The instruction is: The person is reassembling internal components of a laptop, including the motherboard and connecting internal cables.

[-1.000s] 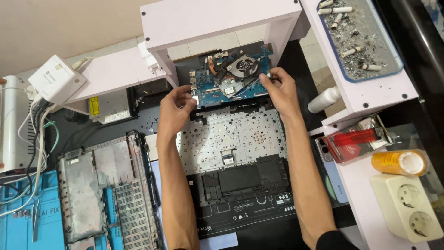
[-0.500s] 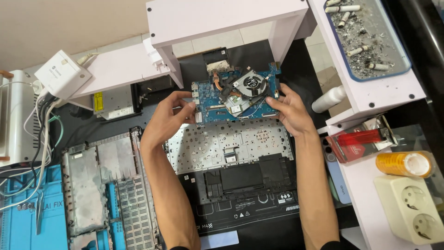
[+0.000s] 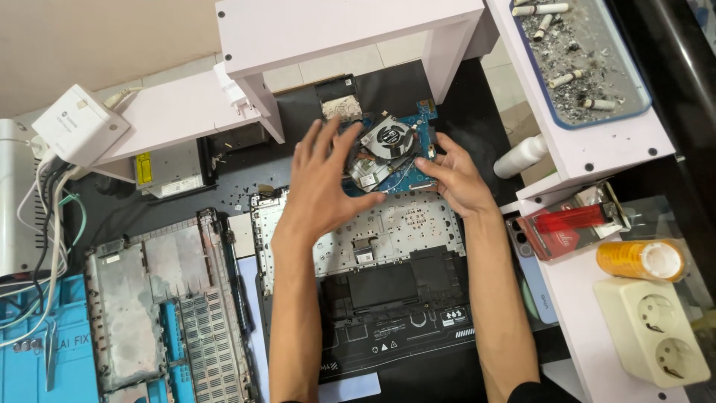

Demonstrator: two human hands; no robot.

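- The blue laptop motherboard (image 3: 395, 160), with its round cooling fan (image 3: 389, 137) on top, sits lifted over the top edge of the opened laptop base (image 3: 358, 246), tilted, just below the white shelf (image 3: 335, 33).
- The left hand (image 3: 324, 186) lies over the board's left part, fingers spread and curved over its edge, thumb hooked under the near side; it grips the board loosely.
- The right hand (image 3: 455, 179) pinches the board's right edge, fingers closed on it.
- Judgement: the step is handling the board free of the base. Done well, both hands hold it by the edges only, off the fan blades and components.
- Keep it level and lift straight; any ribbon or wire to the base cannot be made out, so check before pulling further.
- Mind the shelf leg (image 3: 261, 112) left of the board, and the loose screws (image 3: 239, 198) on the black mat left of the base.
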